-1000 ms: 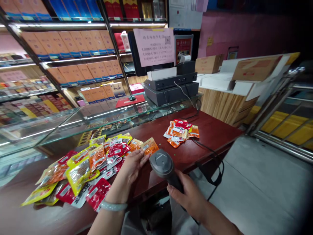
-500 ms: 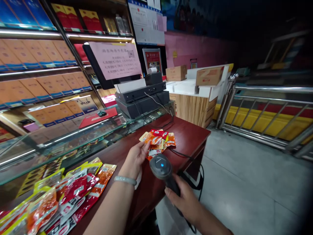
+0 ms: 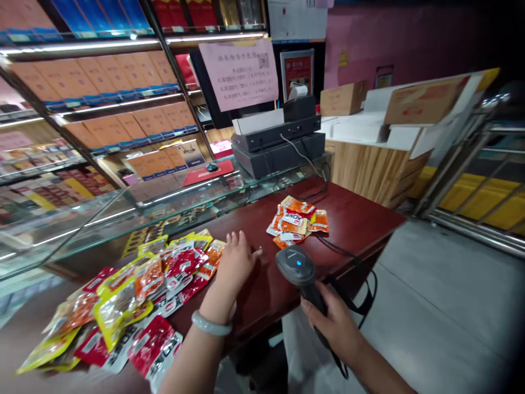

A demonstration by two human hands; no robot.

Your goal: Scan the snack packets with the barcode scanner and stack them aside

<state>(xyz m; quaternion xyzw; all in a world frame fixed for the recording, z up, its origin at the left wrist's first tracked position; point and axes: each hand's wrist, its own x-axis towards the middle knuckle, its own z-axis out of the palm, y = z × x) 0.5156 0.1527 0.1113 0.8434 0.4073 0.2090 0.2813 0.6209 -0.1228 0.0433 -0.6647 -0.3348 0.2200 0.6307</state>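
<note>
- Your left hand (image 3: 235, 260) is empty, fingers spread above the tabletop (image 3: 356, 210), just beside the larger pile of snack packets (image 3: 147, 279).
- Your right hand (image 3: 338, 323) is wrapped around the handle of the barcode scanner (image 3: 295, 268), whose blue light is lit.
- The larger pile lies to your left, in yellow, red and orange wrappers.
- The smaller pile of packets (image 3: 294, 221) lies beyond the scanner, well apart from the larger one.

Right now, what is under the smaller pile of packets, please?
The smaller pile of packets lies on the dark red table, visible around it. A black cable reaches its near right side; whether it continues beneath cannot be seen, because the packets cover that part.
</note>
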